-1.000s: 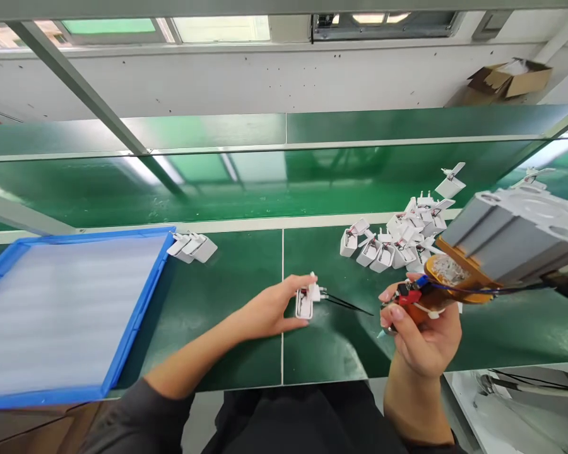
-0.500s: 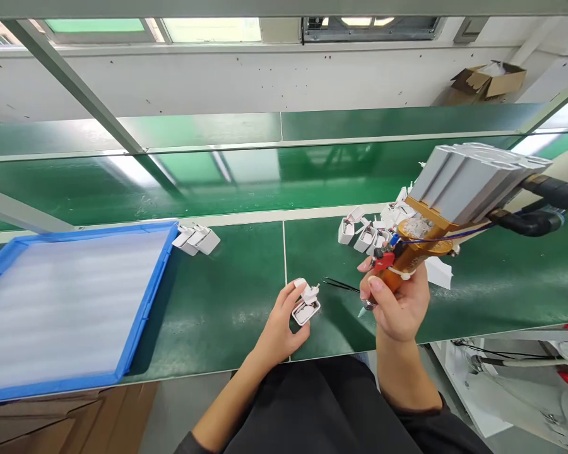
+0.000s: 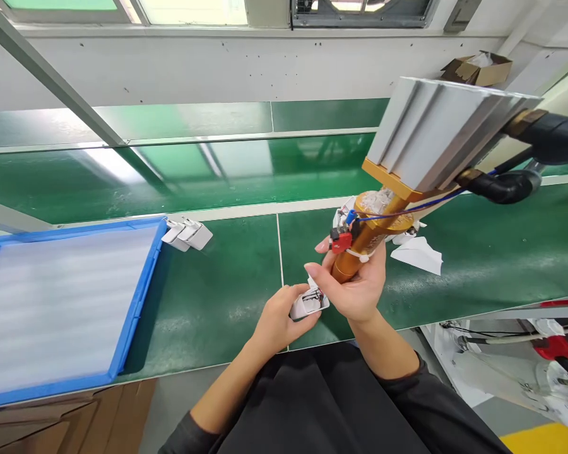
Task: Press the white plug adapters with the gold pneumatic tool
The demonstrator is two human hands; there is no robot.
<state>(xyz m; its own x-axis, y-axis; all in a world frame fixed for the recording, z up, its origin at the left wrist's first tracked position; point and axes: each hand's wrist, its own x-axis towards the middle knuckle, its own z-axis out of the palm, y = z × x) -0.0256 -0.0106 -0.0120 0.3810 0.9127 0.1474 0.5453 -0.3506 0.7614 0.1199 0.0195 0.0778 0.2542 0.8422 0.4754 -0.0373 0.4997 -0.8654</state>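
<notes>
Between the thumb and fingers of my left hand is a small white plastic charger housing, open side toward me, with dark and red bits showing inside. My right hand is wrapped round the lower end of a gold-coloured dispensing gun with a grey metal cylinder on top. The gun's lower tip is hidden behind my right hand, close over the housing. I cannot tell whether the tip touches it.
A blue-rimmed tray with a white lining stands at the left. Beside it lie several white housings. White paper rests right of the gun, and more white parts are partly hidden behind it. Black hoses run off to the right.
My right hand has brought the gun left to the housing in my left hand. The housing has turned, and the tweezers seen before are now hidden.
</notes>
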